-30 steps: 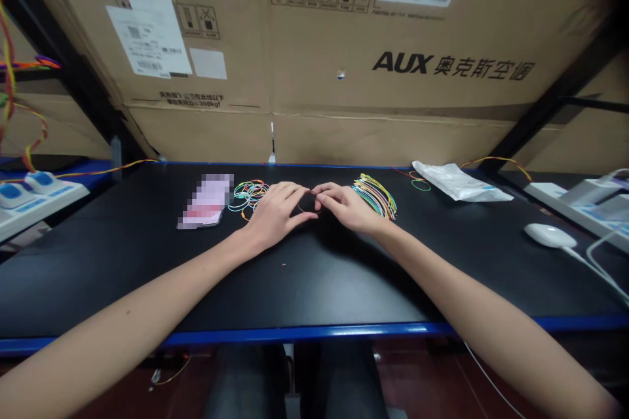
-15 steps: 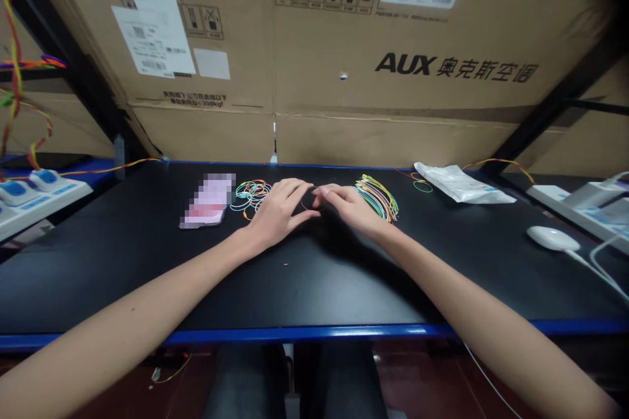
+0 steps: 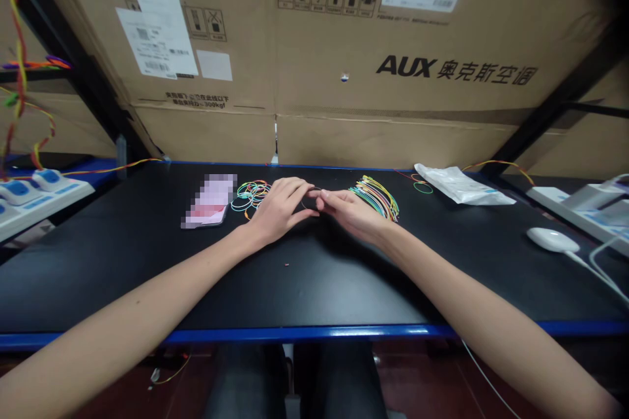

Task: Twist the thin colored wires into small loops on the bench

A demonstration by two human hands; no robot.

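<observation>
Head view. Left hand (image 3: 280,209) and right hand (image 3: 351,213): fingertips nearly together at centre, on a thin wire loop (image 3: 305,205); whether it is clamped cannot be told. Tangled coloured wire rings (image 3: 251,195) lie at ten o'clock, a wire bundle (image 3: 376,198) at two o'clock, on a black bench top (image 3: 147,281). Risk: a slack pinch could drop the fine wire; neighbouring rings could snag it.

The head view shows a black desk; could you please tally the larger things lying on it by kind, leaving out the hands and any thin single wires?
Coloured wire bunches: 2 (a tangle and a fanned bundle)
White plastic packet: 1
White computer mouse: 1
Blurred pale pink item: 1
Total: 5
</observation>
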